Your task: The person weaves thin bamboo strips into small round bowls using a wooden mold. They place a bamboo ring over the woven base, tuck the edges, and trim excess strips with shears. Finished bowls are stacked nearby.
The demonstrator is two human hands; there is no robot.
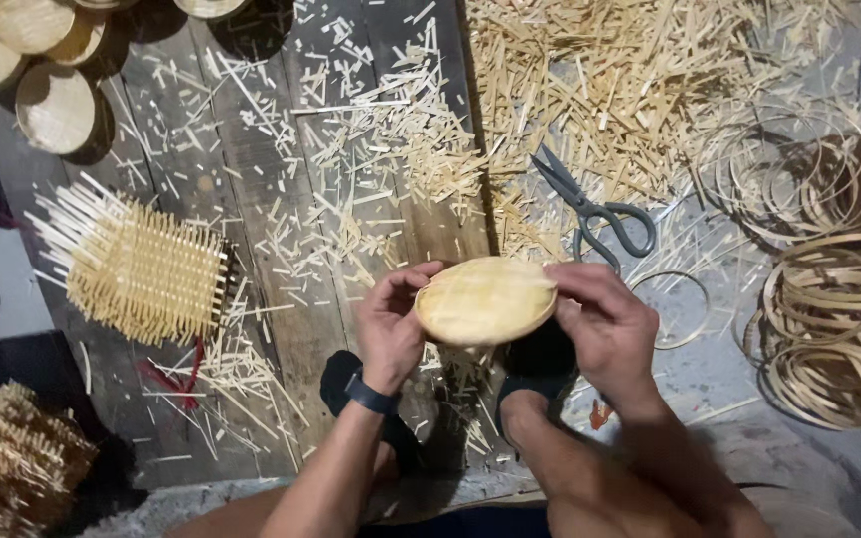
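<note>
Both hands, left hand (391, 324) and right hand (605, 324), grip the round woven lid (485, 299); scissors (590, 209) at 1 o'clock could poke if bumped.

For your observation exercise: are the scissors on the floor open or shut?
Open. The scissors lie with blades spread in a V and the two handle loops apart.

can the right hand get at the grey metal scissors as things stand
Probably not at once: the right hand shares its grip on the round woven bamboo tray with the left hand. The grey metal scissors lie uncovered just beyond.
</note>
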